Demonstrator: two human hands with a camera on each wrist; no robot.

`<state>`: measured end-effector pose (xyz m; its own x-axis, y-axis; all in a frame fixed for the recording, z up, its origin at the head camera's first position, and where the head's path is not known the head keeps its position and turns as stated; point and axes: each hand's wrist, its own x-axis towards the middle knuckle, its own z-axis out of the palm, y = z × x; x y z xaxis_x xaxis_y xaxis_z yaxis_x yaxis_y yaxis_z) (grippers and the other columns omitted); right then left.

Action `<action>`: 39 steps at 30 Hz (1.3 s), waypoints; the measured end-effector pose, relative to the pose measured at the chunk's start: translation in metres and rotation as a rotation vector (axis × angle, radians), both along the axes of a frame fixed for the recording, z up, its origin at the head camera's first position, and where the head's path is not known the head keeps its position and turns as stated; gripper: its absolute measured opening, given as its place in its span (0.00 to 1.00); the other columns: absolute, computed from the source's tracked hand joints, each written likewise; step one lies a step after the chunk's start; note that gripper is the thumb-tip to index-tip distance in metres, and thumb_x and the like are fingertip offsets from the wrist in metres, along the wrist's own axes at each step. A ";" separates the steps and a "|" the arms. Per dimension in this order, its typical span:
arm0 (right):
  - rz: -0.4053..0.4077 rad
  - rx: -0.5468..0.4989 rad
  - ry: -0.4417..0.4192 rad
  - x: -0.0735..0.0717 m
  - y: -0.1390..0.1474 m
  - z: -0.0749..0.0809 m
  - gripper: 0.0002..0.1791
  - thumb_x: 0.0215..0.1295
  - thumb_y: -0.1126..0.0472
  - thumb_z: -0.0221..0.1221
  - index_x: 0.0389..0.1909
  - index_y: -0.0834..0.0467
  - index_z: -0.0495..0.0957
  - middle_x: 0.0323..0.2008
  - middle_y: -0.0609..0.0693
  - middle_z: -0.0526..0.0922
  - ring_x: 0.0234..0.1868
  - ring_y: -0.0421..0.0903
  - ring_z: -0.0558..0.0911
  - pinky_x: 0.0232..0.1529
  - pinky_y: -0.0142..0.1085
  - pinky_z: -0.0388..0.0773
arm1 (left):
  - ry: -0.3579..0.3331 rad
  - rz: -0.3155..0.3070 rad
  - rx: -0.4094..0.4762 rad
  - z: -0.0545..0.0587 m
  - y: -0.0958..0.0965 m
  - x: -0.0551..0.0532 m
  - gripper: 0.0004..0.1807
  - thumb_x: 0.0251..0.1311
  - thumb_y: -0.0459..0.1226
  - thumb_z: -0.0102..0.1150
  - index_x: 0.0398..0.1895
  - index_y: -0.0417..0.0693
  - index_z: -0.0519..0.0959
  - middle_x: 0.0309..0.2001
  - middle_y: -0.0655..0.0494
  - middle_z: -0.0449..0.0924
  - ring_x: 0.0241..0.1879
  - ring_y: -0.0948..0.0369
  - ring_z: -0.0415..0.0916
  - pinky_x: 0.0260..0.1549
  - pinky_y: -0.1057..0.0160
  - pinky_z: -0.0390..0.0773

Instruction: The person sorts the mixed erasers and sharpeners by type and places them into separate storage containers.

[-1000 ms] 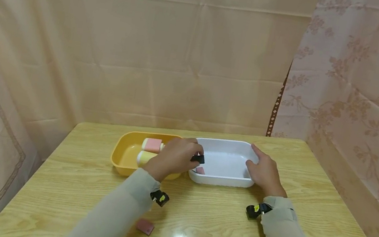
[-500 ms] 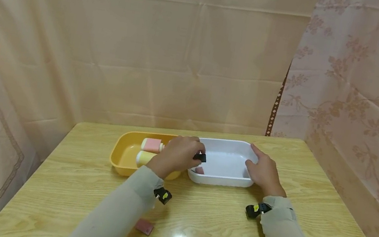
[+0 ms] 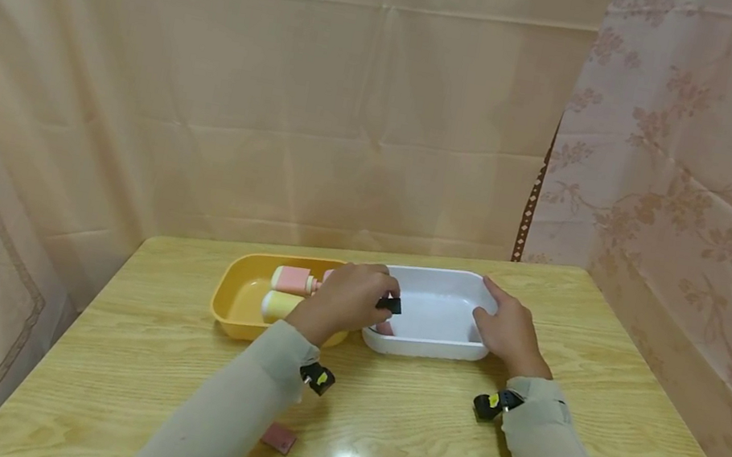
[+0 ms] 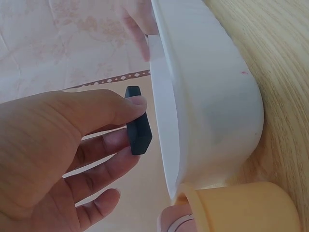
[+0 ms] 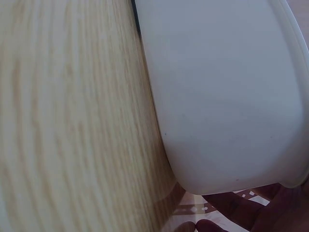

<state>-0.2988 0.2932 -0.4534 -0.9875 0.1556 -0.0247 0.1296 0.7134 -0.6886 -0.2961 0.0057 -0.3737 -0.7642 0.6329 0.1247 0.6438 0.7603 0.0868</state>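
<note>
My left hand (image 3: 345, 302) pinches a small black block (image 4: 138, 123) with bevelled edges between thumb and fingertips. It is held over the left end of a white plastic tray (image 3: 433, 348), above the rim. Inside that end lies a small pink piece (image 3: 385, 329), partly hidden by the hand. At the tray's opposite end my right hand (image 3: 513, 332) grips the rim, thumb on the inner side. The right wrist view shows the white outer wall (image 5: 227, 96) with fingers (image 5: 241, 210) at its corner.
A yellow tray (image 3: 231, 323) stands left of the white one, holding a pink-and-cream bottle (image 3: 292, 279) and a yellow-and-white bottle (image 3: 281, 307). A dark pink block (image 3: 278, 438) lies on the wooden table (image 3: 405, 423) near the left forearm. Curtains hang behind.
My left hand has shifted slightly right with the black block, further over the white tray. My right hand keeps its grip on the rim.
</note>
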 end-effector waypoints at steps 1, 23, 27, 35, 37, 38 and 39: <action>0.000 0.002 0.002 0.000 0.000 0.000 0.38 0.77 0.55 0.51 0.84 0.47 0.49 0.80 0.63 0.55 0.78 0.68 0.60 0.72 0.65 0.61 | -0.002 0.001 0.000 0.000 0.000 0.000 0.15 0.61 0.49 0.73 0.49 0.56 0.88 0.42 0.62 0.82 0.36 0.62 0.76 0.36 0.64 0.79; 0.006 0.006 0.009 0.000 0.001 -0.001 0.38 0.76 0.54 0.51 0.84 0.47 0.50 0.80 0.63 0.56 0.78 0.67 0.61 0.72 0.65 0.62 | 0.007 -0.011 -0.015 0.002 0.001 0.003 0.16 0.63 0.48 0.72 0.52 0.56 0.88 0.46 0.62 0.84 0.36 0.63 0.78 0.35 0.63 0.79; 0.004 0.009 0.009 0.000 0.001 -0.001 0.38 0.76 0.55 0.51 0.84 0.47 0.50 0.80 0.63 0.57 0.78 0.67 0.61 0.72 0.65 0.62 | -0.010 0.002 -0.016 0.003 0.000 0.003 0.16 0.63 0.49 0.72 0.52 0.57 0.88 0.47 0.62 0.84 0.37 0.63 0.77 0.36 0.64 0.80; -0.002 0.006 0.000 0.001 -0.001 0.000 0.38 0.77 0.55 0.51 0.84 0.48 0.49 0.80 0.64 0.55 0.77 0.67 0.62 0.72 0.65 0.62 | 0.008 -0.002 -0.013 0.001 -0.005 0.005 0.16 0.62 0.49 0.72 0.51 0.57 0.88 0.46 0.62 0.85 0.37 0.63 0.78 0.35 0.64 0.80; -0.004 0.005 -0.002 0.001 -0.001 0.000 0.38 0.77 0.55 0.50 0.84 0.48 0.49 0.80 0.64 0.55 0.77 0.67 0.62 0.72 0.65 0.62 | 0.022 -0.009 -0.007 0.000 -0.007 0.006 0.15 0.62 0.48 0.73 0.50 0.57 0.89 0.45 0.62 0.85 0.36 0.63 0.78 0.35 0.64 0.80; -0.004 0.004 -0.003 0.001 -0.001 0.000 0.38 0.77 0.55 0.51 0.84 0.48 0.49 0.80 0.64 0.55 0.77 0.67 0.62 0.72 0.65 0.62 | 0.027 -0.013 -0.003 0.000 -0.008 0.007 0.15 0.62 0.48 0.73 0.50 0.56 0.89 0.45 0.62 0.85 0.35 0.63 0.78 0.34 0.64 0.80; -0.004 0.005 -0.005 0.001 -0.001 -0.001 0.38 0.77 0.55 0.51 0.84 0.48 0.49 0.80 0.64 0.55 0.77 0.67 0.62 0.72 0.65 0.62 | 0.034 -0.017 -0.001 -0.001 -0.010 0.007 0.15 0.62 0.47 0.73 0.50 0.56 0.89 0.44 0.62 0.85 0.35 0.63 0.77 0.34 0.63 0.80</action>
<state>-0.2977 0.2920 -0.4539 -0.9868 0.1593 -0.0285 0.1354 0.7162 -0.6846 -0.2887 -0.0040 -0.3748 -0.7484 0.6460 0.1503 0.6594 0.7491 0.0640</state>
